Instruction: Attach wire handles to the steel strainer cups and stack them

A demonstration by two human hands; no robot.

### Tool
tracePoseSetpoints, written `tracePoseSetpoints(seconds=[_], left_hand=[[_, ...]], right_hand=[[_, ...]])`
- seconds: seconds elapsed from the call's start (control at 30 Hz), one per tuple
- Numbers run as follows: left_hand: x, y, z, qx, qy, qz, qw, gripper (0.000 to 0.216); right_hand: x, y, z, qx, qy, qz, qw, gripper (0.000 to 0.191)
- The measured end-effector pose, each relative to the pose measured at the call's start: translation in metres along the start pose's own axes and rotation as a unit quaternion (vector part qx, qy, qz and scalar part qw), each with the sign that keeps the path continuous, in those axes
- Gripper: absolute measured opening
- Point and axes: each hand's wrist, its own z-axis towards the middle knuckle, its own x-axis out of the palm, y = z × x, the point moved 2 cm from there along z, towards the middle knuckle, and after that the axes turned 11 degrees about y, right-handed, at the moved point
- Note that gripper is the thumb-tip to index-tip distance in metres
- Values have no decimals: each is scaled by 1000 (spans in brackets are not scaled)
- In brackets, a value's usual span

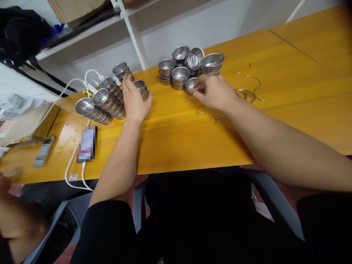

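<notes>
Small perforated metal cups stand on the yellow table in two groups. At the left group, my left hand is round a short stack of perforated metal cups, its fingers on the left side and its thumb on the right. More tall stacks of cups lean just left of that hand. My right hand pinches the rim of a single perforated metal cup at the front of the right group. Behind it, other cups are piled close together, one of them tipped on its side.
Thin curved metal strips lie right of my right hand. A phone with a white cable is at the left, near a cardboard box. Shelving stands behind the table. Another person's arm shows at lower left.
</notes>
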Motion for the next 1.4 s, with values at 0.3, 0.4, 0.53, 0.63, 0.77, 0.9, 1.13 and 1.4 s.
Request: tracePoseSetpoints(seconds=[0.3, 0.4, 0.53, 0.63, 0.77, 0.9, 1.13, 1.4], left_hand=[[38, 78, 21, -35, -34, -103, 993, 92], [39, 80, 23, -28, -40, -99, 994, 93], [39, 74, 26, -42, -43, -112, 992, 100], [38, 70, 29, -44, -51, -125, 990, 109], [37, 74, 30, -34, -48, -86, 995, 112], [33, 78, 28, -19, -63, -62, 996, 120], [24, 65, 20, -21, -105, -46, 993, 122], [28, 30, 14, 97, -54, -65, 992, 111]], right_hand=[[-4, 23, -4, 18, 32, -16, 999, 27], [-1, 19, -3, 16, 38, -14, 999, 28], [5, 9, 0, -9, 23, 10, 1000, 37], [7, 7, 0, -6, 33, 17, 999, 39], [7, 12, 0, 9, 45, 18, 999, 34], [8, 12, 0, 5, 51, 22, 998, 37], [3, 17, -2, -6, 74, 27, 997, 31], [2, 19, -1, -6, 69, 21, 997, 25]])
